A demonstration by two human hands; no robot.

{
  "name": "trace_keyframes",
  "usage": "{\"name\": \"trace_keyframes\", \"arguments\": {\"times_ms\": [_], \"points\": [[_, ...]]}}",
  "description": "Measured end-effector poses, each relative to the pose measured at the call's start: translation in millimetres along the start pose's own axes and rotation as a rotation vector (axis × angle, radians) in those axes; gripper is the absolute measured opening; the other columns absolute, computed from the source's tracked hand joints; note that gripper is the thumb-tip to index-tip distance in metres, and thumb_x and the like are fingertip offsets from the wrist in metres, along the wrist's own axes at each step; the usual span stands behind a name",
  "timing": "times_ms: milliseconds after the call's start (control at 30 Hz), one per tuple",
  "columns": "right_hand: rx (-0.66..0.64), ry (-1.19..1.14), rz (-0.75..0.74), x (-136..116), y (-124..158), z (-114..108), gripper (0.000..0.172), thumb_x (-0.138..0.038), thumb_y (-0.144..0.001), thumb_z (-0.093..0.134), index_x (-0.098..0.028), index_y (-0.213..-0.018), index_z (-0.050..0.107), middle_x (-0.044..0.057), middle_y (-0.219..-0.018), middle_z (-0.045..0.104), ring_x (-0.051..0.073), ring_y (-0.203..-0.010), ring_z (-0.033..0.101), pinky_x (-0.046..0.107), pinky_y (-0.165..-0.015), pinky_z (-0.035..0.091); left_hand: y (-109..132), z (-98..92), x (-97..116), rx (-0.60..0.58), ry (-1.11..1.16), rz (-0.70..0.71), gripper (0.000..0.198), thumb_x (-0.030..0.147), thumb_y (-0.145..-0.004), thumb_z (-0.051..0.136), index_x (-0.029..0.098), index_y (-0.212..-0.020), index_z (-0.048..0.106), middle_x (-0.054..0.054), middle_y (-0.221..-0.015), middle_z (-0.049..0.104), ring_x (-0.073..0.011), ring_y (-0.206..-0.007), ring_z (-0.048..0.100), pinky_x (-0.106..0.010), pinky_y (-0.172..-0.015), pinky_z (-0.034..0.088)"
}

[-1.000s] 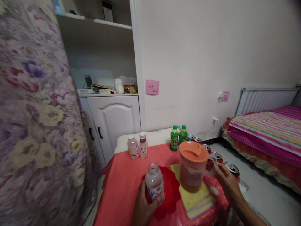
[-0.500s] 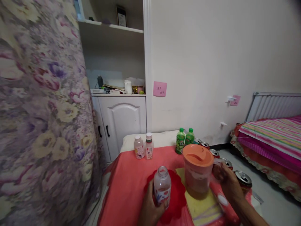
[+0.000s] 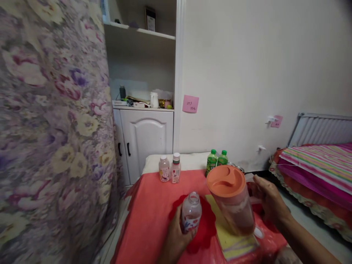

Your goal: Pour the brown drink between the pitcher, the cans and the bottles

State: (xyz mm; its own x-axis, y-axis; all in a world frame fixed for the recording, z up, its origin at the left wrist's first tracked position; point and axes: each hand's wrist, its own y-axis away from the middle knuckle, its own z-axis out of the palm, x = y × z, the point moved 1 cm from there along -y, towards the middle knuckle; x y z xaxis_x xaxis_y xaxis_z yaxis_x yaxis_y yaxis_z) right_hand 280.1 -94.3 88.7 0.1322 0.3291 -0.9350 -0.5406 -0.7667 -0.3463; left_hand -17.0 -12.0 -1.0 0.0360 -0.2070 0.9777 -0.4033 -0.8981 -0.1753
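My left hand [image 3: 180, 231] is wrapped round a clear, uncapped bottle [image 3: 191, 212] with a printed label, held over a red scalloped tray [image 3: 205, 234]. In my right hand [image 3: 268, 196] is the handle of a clear plastic pitcher [image 3: 236, 211] with an orange lid [image 3: 227, 181]. The pitcher tilts to the left, its lid leaning toward the bottle, and liquid shows low inside it. Lid and bottle mouth are apart. Beneath the pitcher lies a yellow cloth [image 3: 233, 247].
Two capped clear bottles [image 3: 164, 169] stand at the back left of the red-covered table [image 3: 145, 216]. Two green bottles [image 3: 211, 161] are behind the pitcher, with cans [image 3: 239, 169] partly hidden beside them. A floral curtain [image 3: 55, 128] hangs left; a bed [image 3: 316, 165] is right.
My right hand has raised the pitcher and tipped it leftward toward the bottle. The bottle in my left hand now leans slightly right. The camera view has shifted a little.
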Motion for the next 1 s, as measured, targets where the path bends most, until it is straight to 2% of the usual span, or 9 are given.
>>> {"name": "trace_keyframes", "arguments": {"times_ms": [133, 233, 400, 533, 733, 867, 1000], "points": [[-0.049, 0.036, 0.041, -20.8, -2.1, 3.7, 0.046, -0.055, -0.084, 0.062, -0.024, -0.059, 0.038, -0.007, -0.056, 0.028, 0.012, -0.054, 0.019, 0.03, -0.051, 0.017, 3.6, -0.9, 6.3, -0.035, 0.023, -0.005, 0.075, 0.031, -0.063, 0.079, 0.019, -0.131, 0.048, -0.013, -0.13, 0.064, -0.0309, -0.119, 0.061, -0.036, -0.099, 0.05], [-0.089, 0.097, 0.031, -35.3, -4.1, 8.1, 0.05, -0.058, -0.081, 0.063, -0.024, -0.055, 0.038, -0.007, -0.053, 0.028, 0.012, -0.052, 0.02, 0.031, -0.051, 0.016, 3.7, -1.5, 3.1, -0.064, 0.044, -0.001, 0.075, 0.029, -0.063, 0.08, 0.018, -0.13, 0.048, -0.013, -0.129, 0.065, -0.0306, -0.117, 0.062, -0.035, -0.097, 0.05], [-0.181, 0.229, -0.019, -54.8, -6.3, 17.9, 0.05, -0.06, -0.08, 0.063, -0.024, -0.051, 0.043, -0.004, -0.049, 0.035, 0.013, -0.049, 0.027, 0.031, -0.051, 0.02, 1.0, -1.6, -12.1, -0.077, 0.079, 0.015, 0.076, 0.024, -0.06, 0.081, 0.019, -0.13, 0.051, -0.011, -0.132, 0.064, -0.0311, -0.116, 0.062, -0.037, -0.098, 0.05], [-0.219, 0.322, -0.069, -67.2, -9.6, 26.7, 0.048, -0.06, -0.08, 0.062, -0.024, -0.051, 0.048, -0.002, -0.05, 0.041, 0.014, -0.049, 0.032, 0.032, -0.051, 0.022, 1.6, -0.8, -12.9, -0.087, 0.109, 0.005, 0.075, 0.02, -0.06, 0.079, 0.019, -0.13, 0.052, -0.011, -0.132, 0.064, -0.0309, -0.116, 0.062, -0.036, -0.097, 0.05], [-0.299, 0.357, -0.071, -74.7, -14.9, 33.7, 0.048, -0.061, -0.079, 0.063, -0.024, -0.053, 0.046, -0.003, -0.052, 0.04, 0.014, -0.05, 0.036, 0.03, -0.051, 0.025, 3.6, 0.3, -6.3, -0.09, 0.096, -0.02, 0.074, 0.013, -0.059, 0.076, 0.017, -0.129, 0.052, -0.012, -0.128, 0.067, -0.0288, -0.109, 0.065, -0.034, -0.091, 0.053], [-0.362, 0.39, -0.071, -75.7, -18.2, 34.5, 0.049, -0.061, -0.081, 0.061, -0.023, -0.054, 0.044, -0.004, -0.052, 0.039, 0.012, -0.05, 0.034, 0.028, -0.05, 0.026, 3.4, 0.0, -8.4, -0.077, 0.072, -0.013, 0.076, 0.009, -0.058, 0.075, 0.018, -0.13, 0.053, -0.01, -0.13, 0.066, -0.0288, -0.111, 0.065, -0.034, -0.094, 0.052], [-0.385, 0.426, -0.101, -78.7, -21.9, 35.8, 0.047, -0.06, -0.081, 0.062, -0.021, -0.057, 0.051, -0.004, -0.054, 0.044, 0.012, -0.053, 0.038, 0.026, -0.051, 0.03, 3.3, -0.7, -10.1, -0.083, 0.071, -0.012, 0.079, 0.004, -0.056, 0.073, 0.021, -0.131, 0.054, -0.007, -0.129, 0.067, -0.0295, -0.112, 0.064, -0.034, -0.094, 0.051]]}}
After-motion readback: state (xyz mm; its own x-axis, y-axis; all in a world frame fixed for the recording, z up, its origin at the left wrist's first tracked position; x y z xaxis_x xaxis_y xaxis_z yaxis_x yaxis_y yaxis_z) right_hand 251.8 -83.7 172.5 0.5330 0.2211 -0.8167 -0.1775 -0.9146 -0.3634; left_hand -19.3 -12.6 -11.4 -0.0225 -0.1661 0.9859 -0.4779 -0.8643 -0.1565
